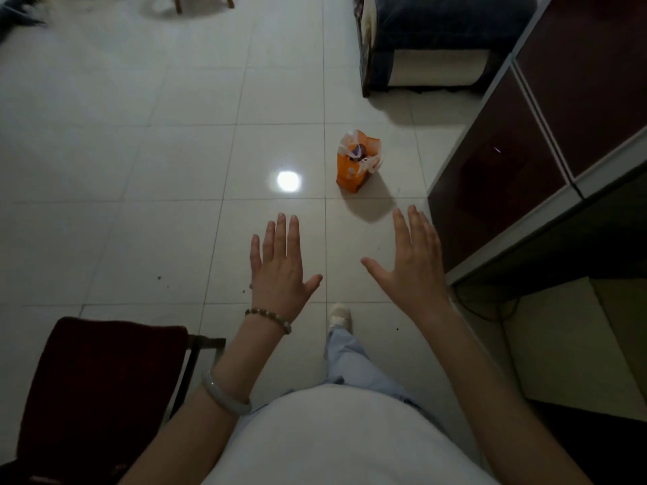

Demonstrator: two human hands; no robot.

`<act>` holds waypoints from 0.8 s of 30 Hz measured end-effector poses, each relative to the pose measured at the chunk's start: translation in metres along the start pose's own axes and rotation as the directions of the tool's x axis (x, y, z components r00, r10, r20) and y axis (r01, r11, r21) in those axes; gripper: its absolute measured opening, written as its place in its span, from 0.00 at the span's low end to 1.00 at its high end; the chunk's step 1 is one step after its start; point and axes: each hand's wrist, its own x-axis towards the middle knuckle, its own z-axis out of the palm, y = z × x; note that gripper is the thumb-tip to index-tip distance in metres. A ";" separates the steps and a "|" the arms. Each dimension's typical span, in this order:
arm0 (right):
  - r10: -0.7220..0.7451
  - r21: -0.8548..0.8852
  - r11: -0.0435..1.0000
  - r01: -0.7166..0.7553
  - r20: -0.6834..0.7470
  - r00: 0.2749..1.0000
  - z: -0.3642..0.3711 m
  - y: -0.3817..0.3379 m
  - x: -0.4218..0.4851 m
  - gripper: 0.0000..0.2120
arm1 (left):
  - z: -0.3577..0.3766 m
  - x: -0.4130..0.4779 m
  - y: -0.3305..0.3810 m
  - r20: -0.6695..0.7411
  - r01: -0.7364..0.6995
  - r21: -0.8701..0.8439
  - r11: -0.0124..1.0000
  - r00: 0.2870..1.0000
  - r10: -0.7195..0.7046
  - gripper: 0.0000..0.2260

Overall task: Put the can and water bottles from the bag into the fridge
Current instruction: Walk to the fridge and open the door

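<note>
An orange and white plastic bag (354,166) stands upright on the white tiled floor, a little ahead of me and to the right. Dark items show in its open top, too small to tell apart. My left hand (280,264) is stretched out flat, fingers straight, holding nothing, well short of the bag. My right hand (413,260) is held out the same way with fingers spread, empty, just below and right of the bag. A dark maroon fridge (518,162) with closed doors stands along the right side.
A dark red chair (101,383) stands at my lower left. A dark blue sofa or bed (427,43) is at the back right. My foot (339,315) is on the floor between my hands. A lamp's reflection (289,180) glares on the tiles.
</note>
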 end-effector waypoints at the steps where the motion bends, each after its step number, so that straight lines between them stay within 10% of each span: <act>1: 0.007 0.007 1.000 -0.007 0.008 1.000 0.000 0.004 0.019 0.43 | -0.002 0.021 0.004 -0.003 -0.004 -0.005 1.000 1.000 0.004 0.45; 24: 0.163 -0.011 0.987 -0.163 0.054 0.985 0.008 0.085 0.236 0.42 | 0.001 0.297 0.056 0.061 -0.080 -0.056 0.995 0.995 0.083 0.44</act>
